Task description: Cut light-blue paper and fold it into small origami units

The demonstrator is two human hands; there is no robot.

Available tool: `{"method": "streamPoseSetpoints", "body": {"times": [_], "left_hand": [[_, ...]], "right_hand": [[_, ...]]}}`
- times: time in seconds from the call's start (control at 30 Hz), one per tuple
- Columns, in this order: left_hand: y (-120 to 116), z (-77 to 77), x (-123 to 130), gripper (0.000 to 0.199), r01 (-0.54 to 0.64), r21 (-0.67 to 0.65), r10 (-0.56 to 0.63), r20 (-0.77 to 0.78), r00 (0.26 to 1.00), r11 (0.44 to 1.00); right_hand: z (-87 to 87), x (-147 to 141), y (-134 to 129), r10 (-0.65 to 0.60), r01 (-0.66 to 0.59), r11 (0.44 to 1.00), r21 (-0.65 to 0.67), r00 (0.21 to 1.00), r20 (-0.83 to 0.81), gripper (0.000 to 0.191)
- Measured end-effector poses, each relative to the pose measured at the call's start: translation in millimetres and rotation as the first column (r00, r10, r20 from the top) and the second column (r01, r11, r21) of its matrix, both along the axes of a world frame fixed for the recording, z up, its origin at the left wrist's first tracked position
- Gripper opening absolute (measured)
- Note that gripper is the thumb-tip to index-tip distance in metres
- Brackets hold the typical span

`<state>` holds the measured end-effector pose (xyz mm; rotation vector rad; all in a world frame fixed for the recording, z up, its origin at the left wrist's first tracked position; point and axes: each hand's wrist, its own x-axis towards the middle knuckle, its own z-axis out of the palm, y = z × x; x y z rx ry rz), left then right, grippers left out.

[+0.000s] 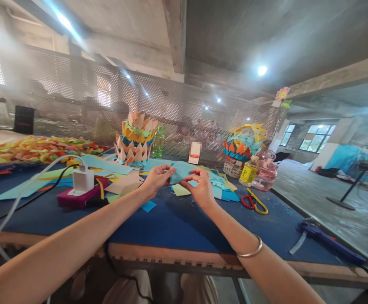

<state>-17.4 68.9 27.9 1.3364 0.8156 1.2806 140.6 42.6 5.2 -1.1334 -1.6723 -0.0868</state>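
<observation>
Between my two hands, above the blue tabletop, is a piece of light blue paper (181, 171). My left hand (159, 179) pinches its left side with thumb and finger. At the lower right side, the fingers of my right hand (200, 185) are closed on the same paper. Behind and below the hands lie loose sheets of coloured paper (123, 185) in blue, tan, yellow and green. To the right are scissors (256, 202) with one red and one yellow handle loop.
A glue gun (329, 242) lies at the right edge. At left stand a magenta power strip (72, 198) with a white charger (83, 181) and cables. Behind are folded-paper baskets (134, 143), a yellow-labelled bottle (249, 171), a pink bottle (265, 173) and a heap of paper pieces (41, 150).
</observation>
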Motion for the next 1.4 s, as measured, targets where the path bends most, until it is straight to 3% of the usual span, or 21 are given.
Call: {"method": "streamPoseSetpoints", "body": {"times": [0.2,0.5,0.87,1.07,1.4], "left_hand": [[-2.6,1.8,1.5,0.037,0.032,0.028,-0.033,0.032,0.999,0.999],[-0.3,-0.8,2.0,0.038,0.073,0.021,-0.074,0.032,0.997,0.997],[0.2,-2.8,-1.6,0.039,0.181,0.096,-0.176,-0.06,0.983,0.979],[0.5,-2.2,-2.6,0.028,0.16,0.025,-0.16,-0.013,0.987,0.987],[-0.1,0.1,-2.8,0.031,0.126,0.002,-0.126,0.028,0.992,0.992]], "right_hand": [[-4.6,0.6,3.8,0.043,-0.052,0.992,-0.117,0.996,-0.078,0.02],[0.8,-5.4,-4.2,0.088,-0.102,0.978,-0.183,0.993,-0.081,0.017],[-1.0,-4.2,-2.8,0.103,-0.113,0.982,-0.149,0.992,-0.076,0.023],[2.3,-5.7,-8.3,0.16,-0.165,0.978,-0.128,0.986,-0.051,0.024],[3.0,-6.3,-8.9,0.189,-0.205,0.969,-0.137,0.975,-0.12,0.02]]}}
